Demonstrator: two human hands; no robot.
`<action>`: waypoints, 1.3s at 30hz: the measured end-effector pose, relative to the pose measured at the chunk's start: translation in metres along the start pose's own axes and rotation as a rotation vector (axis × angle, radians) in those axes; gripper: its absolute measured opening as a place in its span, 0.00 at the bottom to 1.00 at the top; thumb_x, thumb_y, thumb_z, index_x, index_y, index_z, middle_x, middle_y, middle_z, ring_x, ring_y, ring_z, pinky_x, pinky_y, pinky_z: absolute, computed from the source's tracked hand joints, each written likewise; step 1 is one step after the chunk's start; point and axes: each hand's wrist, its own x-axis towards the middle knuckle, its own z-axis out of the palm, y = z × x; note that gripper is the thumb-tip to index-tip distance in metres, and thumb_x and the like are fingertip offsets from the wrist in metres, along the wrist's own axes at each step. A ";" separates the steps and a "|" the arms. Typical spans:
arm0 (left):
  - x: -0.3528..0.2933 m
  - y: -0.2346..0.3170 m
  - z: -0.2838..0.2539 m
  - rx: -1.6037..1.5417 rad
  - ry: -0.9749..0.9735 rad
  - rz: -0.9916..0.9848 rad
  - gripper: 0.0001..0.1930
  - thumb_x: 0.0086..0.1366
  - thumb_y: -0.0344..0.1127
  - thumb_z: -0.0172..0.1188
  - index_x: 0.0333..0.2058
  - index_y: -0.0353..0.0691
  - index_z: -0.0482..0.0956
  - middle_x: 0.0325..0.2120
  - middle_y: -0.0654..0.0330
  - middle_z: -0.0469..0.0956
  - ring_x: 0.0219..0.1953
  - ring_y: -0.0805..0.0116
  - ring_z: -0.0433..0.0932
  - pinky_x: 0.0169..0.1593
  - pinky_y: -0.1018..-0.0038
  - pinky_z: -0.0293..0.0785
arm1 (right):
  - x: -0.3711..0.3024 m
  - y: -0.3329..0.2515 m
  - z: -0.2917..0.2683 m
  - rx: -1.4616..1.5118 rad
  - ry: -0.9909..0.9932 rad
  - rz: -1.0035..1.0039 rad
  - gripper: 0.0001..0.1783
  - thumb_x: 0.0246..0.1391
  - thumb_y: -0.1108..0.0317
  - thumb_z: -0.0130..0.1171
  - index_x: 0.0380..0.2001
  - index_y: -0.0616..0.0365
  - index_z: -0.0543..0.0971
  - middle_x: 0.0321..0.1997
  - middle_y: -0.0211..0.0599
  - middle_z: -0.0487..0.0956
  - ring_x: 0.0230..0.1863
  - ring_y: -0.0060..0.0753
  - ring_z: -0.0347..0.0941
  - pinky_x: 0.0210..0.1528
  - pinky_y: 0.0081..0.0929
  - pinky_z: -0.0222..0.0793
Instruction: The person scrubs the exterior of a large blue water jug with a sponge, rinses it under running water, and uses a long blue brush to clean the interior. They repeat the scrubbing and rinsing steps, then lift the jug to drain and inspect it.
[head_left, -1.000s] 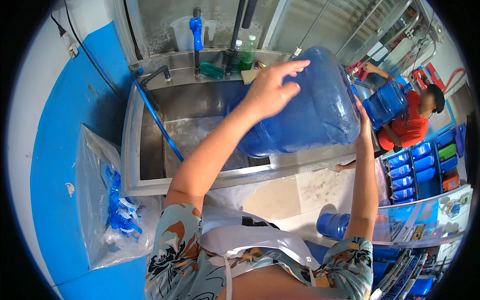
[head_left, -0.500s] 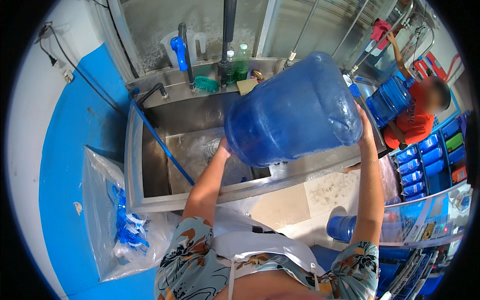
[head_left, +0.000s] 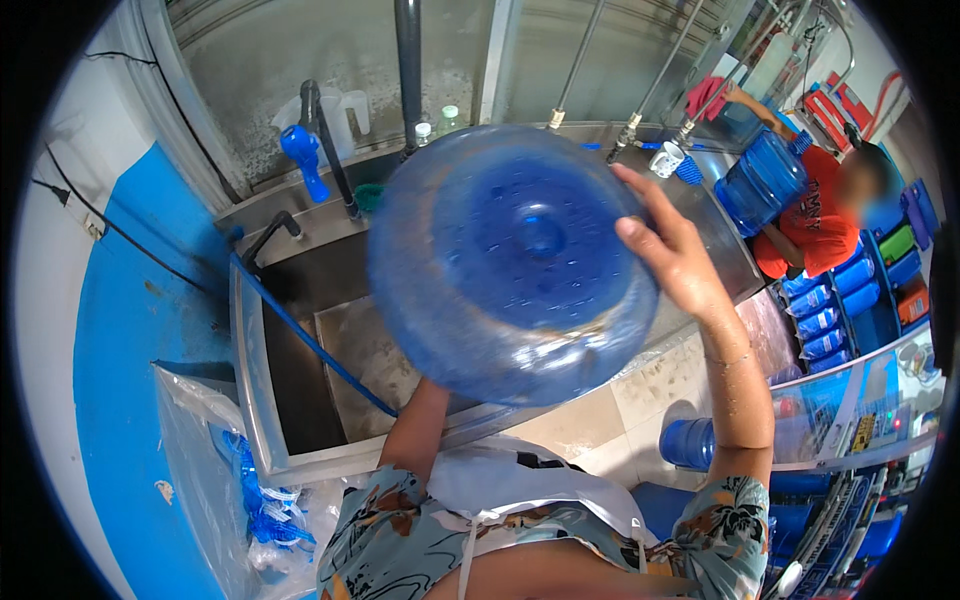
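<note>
A big translucent blue water jug (head_left: 500, 300) is held up over the steel sink (head_left: 252, 385), its round, wet base turned toward me. My right hand (head_left: 682, 250) grips the right edge of that base, thumb on the base and fingers along the side. From below, my left forearm (head_left: 416, 425) reaches behind the jug; the jug hides the hand and its fingers. A blue hose (head_left: 312, 338) hangs over the sink's left part, beside a dark tap (head_left: 272, 238).
A person in a red shirt (head_left: 812, 210) holds another blue jug (head_left: 762, 185) at the right. A white mug (head_left: 666, 160) stands on the sink's back ledge. A plastic bag with blue items (head_left: 255, 500) hangs at lower left. Another jug (head_left: 688, 443) lies near my right elbow.
The jug has swung from lying sideways to showing me its base, and it sits slightly further left. My right hand has moved left with it, and my left hand has gone out of sight behind it.
</note>
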 end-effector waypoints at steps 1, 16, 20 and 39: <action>-0.011 -0.005 -0.005 -0.029 0.003 -0.014 0.25 0.67 0.51 0.51 0.46 0.32 0.78 0.41 0.54 0.81 0.43 0.59 0.79 0.48 0.63 0.74 | 0.003 -0.001 0.001 -0.006 0.012 -0.089 0.32 0.64 0.52 0.53 0.66 0.52 0.63 0.54 0.50 0.76 0.54 0.39 0.73 0.60 0.33 0.63; -0.093 -0.049 0.015 -0.276 0.192 0.067 0.26 0.67 0.52 0.52 0.47 0.31 0.77 0.42 0.54 0.81 0.43 0.59 0.79 0.48 0.64 0.74 | -0.074 0.282 0.158 -0.471 -0.382 -0.534 0.24 0.51 0.59 0.60 0.53 0.48 0.76 0.53 0.56 0.69 0.63 0.52 0.61 0.56 0.52 0.60; -0.093 -0.057 0.045 -0.329 0.259 0.139 0.26 0.67 0.52 0.52 0.47 0.31 0.77 0.42 0.54 0.81 0.43 0.59 0.79 0.48 0.64 0.74 | -0.060 0.314 0.135 -0.521 -0.436 -0.688 0.21 0.50 0.62 0.59 0.50 0.46 0.78 0.50 0.47 0.70 0.55 0.50 0.65 0.55 0.49 0.60; -0.118 -0.099 0.137 -0.566 0.389 0.363 0.27 0.67 0.53 0.53 0.48 0.31 0.76 0.42 0.53 0.80 0.42 0.59 0.79 0.48 0.64 0.75 | 0.320 0.337 -0.018 -0.756 -0.370 -0.602 0.40 0.52 0.79 0.48 0.65 0.23 0.64 0.45 0.51 0.78 0.45 0.53 0.77 0.49 0.46 0.73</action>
